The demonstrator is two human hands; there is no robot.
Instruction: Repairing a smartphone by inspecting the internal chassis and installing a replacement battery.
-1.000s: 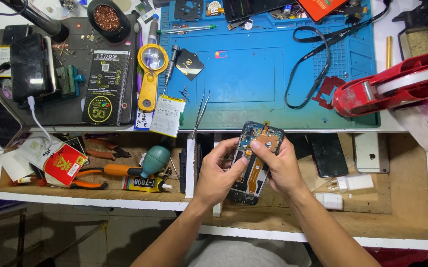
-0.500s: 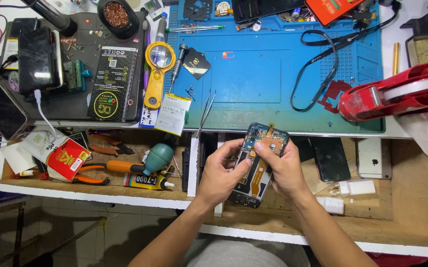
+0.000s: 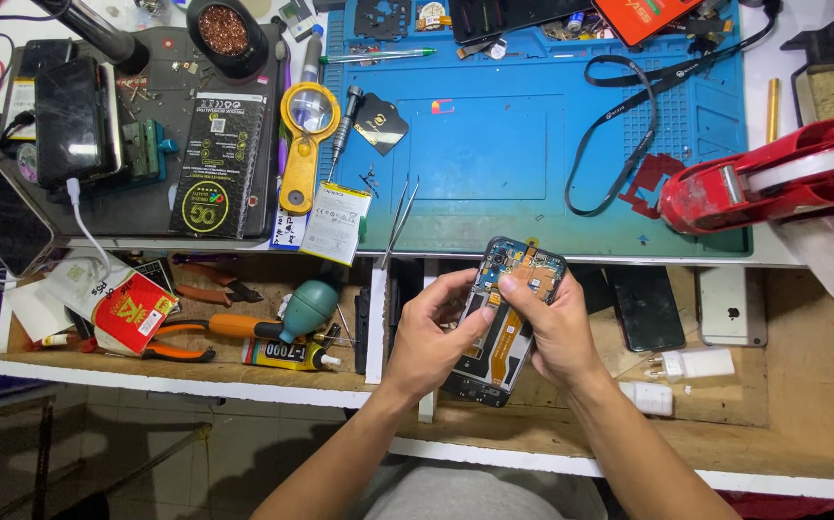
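An opened smartphone (image 3: 516, 271) with its back cover off shows a blue circuit board and orange flex cables. I hold it over the open drawer, just below the blue work mat (image 3: 532, 144). My left hand (image 3: 433, 332) grips its left edge, thumb across the middle. My right hand (image 3: 551, 327) holds the right side, with fingertips pressing on the parts near the top of the board. The phone's lower end is partly hidden behind my hands.
Tweezers (image 3: 399, 217) lie at the mat's front edge beside a phone battery (image 3: 337, 223). A yellow magnifier (image 3: 303, 144) and a screwdriver (image 3: 345, 120) lie further left. A red tape dispenser (image 3: 773, 178) stands at right. The drawer holds a dark phone (image 3: 645, 306), white chargers (image 3: 691, 364), pliers (image 3: 181, 342) and a teal air blower (image 3: 306, 306).
The view has shifted slightly; both hands keep hold of the phone, with the right fingertips working near its top. Nothing was picked up or put down.
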